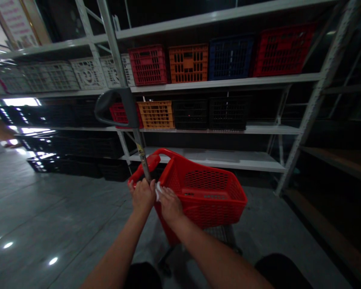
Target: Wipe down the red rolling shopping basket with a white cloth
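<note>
Red mesh-patterned basket (pixel 207 192), grey handle (pixel 120 105), and red, orange, blue, black, white crates (pixel 188 63).

The scene is dim overall, and the right side of the frame sinks into near black. Blown-out white light enters at the left edge, glinting on the stacked black plastic crates (pixel 63 140). Small glare spots sit on the smooth grey floor (pixel 33 208), lower left. The grey metal shelving (pixel 216 82) bows toward the corners from wide-lens distortion. The red perforated plastic basket (pixel 210 192) at centre is fairly sharp, while the grey looped pull handle (pixel 117 106) reads dark. The bottom edge is shadowed and soft.
</note>
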The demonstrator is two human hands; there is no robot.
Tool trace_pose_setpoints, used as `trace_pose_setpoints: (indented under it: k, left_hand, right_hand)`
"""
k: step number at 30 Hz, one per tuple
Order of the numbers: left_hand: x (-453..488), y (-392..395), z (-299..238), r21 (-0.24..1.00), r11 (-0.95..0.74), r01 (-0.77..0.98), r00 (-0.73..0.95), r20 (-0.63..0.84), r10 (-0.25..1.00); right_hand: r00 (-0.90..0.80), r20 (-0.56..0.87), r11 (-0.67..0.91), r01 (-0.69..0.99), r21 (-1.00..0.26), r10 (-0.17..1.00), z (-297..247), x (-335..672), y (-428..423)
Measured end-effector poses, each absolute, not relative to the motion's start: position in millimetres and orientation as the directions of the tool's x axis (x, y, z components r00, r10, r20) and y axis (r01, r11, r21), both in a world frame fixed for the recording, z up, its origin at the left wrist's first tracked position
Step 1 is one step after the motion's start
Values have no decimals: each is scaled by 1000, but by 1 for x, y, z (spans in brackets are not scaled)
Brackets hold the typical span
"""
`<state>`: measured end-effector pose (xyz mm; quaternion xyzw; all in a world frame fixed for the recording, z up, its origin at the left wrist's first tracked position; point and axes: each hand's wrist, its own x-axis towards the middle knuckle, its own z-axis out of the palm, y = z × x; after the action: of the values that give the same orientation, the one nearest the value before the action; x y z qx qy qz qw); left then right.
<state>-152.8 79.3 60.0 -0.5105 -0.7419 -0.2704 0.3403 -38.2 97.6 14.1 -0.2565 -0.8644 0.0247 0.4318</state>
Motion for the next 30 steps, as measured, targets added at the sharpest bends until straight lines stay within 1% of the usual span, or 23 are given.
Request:
trace_pose_setpoints:
  k: [3,7,10,12,15,17,19,21,24,28,30]
  left_hand:
    - [-156,80,60,47,321,946,-238,773,588]
    - [-156,80,61,46,328,944,-242,772,588]
    - [-152,79,61,52,333,942,-248,775,581]
    - [-149,79,61,53,343,938,-255,775,578]
    - [-148,78,60,31,351,936,-244,775,583]
    - [-151,78,60,14,348,937,-229,779,584]
    - [-156,78,60,5,348,938,-222,778,588]
    - [-161,79,60,0,342,940,-218,771,598]
    - [-170,81,60,-6,334,943,-207,773,600]
    - [-183,85,58,-18,306,952,-172,794,582]
    - [-188,87,57,-6,292,957,-173,793,584]
  right_hand:
    - [-531,676,840,476,-262,512,-2,8,108]
    - [-480,598,736,605,-305,642,-26,75,121]
    - [-443,543,670,657,-345,713,-23,73,118]
    - [-460,531,682,635,-363,712,-10,44,112]
    - [-495,564,739,561,-374,661,12,-9,105]
    - [-505,590,766,533,-361,629,19,-28,103]
    - [-529,593,782,529,-329,607,16,-24,104]
    - [-542,579,776,556,-297,610,3,3,108]
    - [-499,568,716,651,-254,655,-25,73,115]
    - [-403,565,578,798,-167,720,-56,180,125]
    - [-341,552,500,850,-164,761,-64,217,129]
